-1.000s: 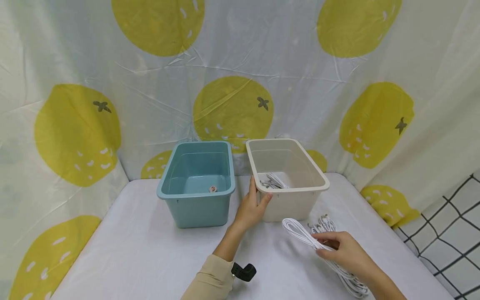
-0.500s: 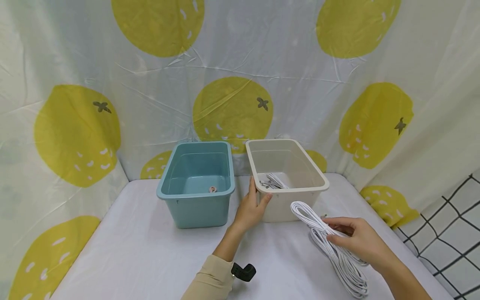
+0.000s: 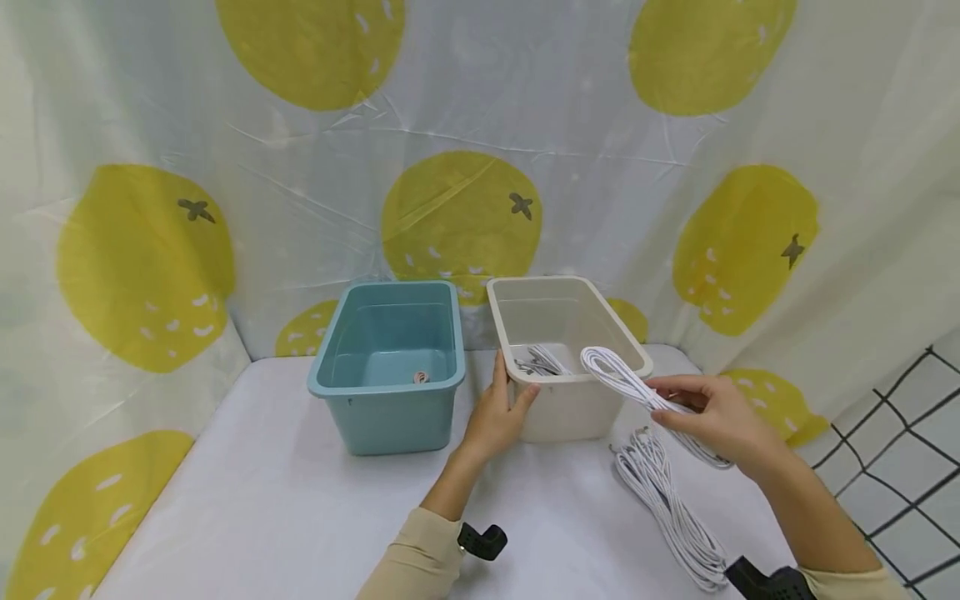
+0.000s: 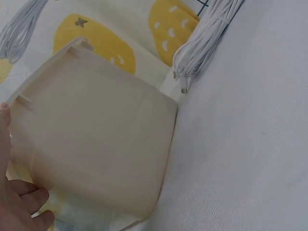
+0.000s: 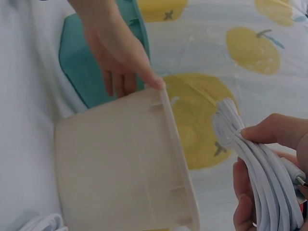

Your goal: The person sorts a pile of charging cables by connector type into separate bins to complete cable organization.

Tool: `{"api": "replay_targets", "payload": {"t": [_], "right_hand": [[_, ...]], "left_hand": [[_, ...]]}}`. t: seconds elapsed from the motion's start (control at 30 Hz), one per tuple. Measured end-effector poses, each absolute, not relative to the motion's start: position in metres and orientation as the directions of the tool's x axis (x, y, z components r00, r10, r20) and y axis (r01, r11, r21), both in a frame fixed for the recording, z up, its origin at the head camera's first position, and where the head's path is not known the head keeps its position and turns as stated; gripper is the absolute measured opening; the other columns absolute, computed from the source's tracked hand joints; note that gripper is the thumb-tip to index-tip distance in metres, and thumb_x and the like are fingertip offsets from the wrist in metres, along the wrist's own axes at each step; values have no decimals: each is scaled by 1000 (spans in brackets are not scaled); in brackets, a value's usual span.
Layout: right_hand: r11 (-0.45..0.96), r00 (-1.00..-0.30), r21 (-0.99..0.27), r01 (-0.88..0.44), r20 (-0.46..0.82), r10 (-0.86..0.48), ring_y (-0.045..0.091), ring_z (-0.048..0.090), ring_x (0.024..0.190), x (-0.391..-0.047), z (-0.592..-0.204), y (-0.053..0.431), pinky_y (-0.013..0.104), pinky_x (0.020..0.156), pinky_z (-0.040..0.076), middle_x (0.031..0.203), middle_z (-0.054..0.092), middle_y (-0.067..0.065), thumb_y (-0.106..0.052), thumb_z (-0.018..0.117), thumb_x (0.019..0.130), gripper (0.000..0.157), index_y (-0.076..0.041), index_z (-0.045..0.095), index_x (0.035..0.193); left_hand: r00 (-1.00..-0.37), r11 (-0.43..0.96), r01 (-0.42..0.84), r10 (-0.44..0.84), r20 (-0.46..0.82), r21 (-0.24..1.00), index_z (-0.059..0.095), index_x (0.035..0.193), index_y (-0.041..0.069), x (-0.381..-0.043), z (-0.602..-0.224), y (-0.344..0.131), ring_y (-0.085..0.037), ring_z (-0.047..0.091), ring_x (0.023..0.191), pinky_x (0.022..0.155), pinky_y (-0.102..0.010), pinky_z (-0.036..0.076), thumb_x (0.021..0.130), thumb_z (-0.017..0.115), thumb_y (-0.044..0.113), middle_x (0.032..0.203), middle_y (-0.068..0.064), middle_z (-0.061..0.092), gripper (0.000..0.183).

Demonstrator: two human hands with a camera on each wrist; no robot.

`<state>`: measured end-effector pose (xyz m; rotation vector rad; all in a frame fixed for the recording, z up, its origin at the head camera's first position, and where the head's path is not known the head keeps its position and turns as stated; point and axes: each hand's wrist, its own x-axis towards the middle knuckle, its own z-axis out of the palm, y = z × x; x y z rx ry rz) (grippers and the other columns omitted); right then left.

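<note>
My left hand (image 3: 491, 425) holds the near left corner of a beige plastic bin (image 3: 566, 414), thumb at the front rim and fingers along the left side. Between thumb and fingers, my right hand (image 3: 716, 417) grips a folded bundle of white cable (image 3: 621, 375), lifted with its looped end over the bin's near right rim. A metal plug end of that cable shows by the palm in the right wrist view. More coiled white cables (image 3: 670, 504) lie on the table below the right hand. Inside the bin rest other white cables (image 3: 546, 361) with metal ends.
Left of the beige bin stands a blue-green bin (image 3: 397, 427) holding a small pinkish coil (image 3: 421, 377). A curtain printed with yellow fruit (image 3: 461, 221) hangs behind. The table (image 3: 285, 500) has a white cloth; black grid lines (image 3: 900, 467) show at the right.
My right hand has raised the cable bundle off the table and up to the beige bin's near right rim, leaving other cables behind. The left hand has kept its place at the bin.
</note>
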<state>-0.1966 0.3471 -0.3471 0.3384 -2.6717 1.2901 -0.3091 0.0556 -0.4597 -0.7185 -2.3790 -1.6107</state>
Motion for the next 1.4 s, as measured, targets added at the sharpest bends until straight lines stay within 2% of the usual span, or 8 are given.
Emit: {"api": "replay_targets", "payload": {"t": [0.17,0.3,0.4,0.63,0.83,0.97,1.17,1.4], "right_hand": [[639,-969,-731,-241,219,-115,2,64,93,-217,-324,344,22,71,57,117,70,20,-13,80,93,46,8,66,132],[670,-978,-714,-202,186,-97,16,65,95,-239,-309,337,25,72,56,115,71,18,-21,80,94,49,5,66,133],[678,-982,-713,-180,170,-82,21,65,98,-256,-302,333,26,74,55,117,71,17,-25,80,94,51,2,66,135],[639,-986,-752,-160,156,-64,16,66,94,-288,-297,330,25,74,54,119,71,16,-22,80,93,51,0,66,137],[627,-989,-765,-149,131,-76,18,64,98,-303,-297,324,24,76,53,124,68,18,-23,79,94,52,-3,65,139],[618,-991,-775,-134,120,-65,19,63,98,-312,-295,322,24,76,53,125,66,19,-19,77,95,50,-1,65,139],[611,-990,-781,-130,135,-39,24,60,101,-329,-298,317,22,75,52,127,65,22,-18,76,94,48,2,65,137],[655,-988,-743,-135,151,-32,24,57,95,-349,-320,307,25,72,50,117,67,20,-16,77,93,42,3,69,130]], "left_hand": [[-860,295,495,303,411,817,1,167,11,-308,-462,57,-32,38,146,112,-61,36,106,53,54,163,-16,35,91],[-857,293,501,300,419,815,1,167,12,-307,-463,58,-33,38,146,111,-62,37,106,53,53,162,-16,36,90],[-857,289,501,299,420,816,1,167,13,-306,-462,58,-32,37,147,111,-62,37,105,54,53,163,-16,35,90],[-870,222,473,271,412,853,11,167,13,-307,-460,54,-30,42,145,113,-55,37,102,62,51,161,-14,38,91],[-883,159,446,240,404,881,20,165,11,-305,-460,51,-31,48,140,113,-47,40,99,71,43,154,-14,47,89],[-876,146,456,246,415,878,22,164,9,-307,-458,50,-29,49,139,113,-42,40,99,72,40,153,-13,48,87],[-856,143,491,266,444,860,25,163,8,-309,-453,46,-29,51,137,112,-44,41,99,72,36,153,-13,49,84],[-861,155,478,274,427,864,25,163,11,-306,-454,45,-26,50,138,110,-39,44,99,73,36,156,-8,47,83]]}}
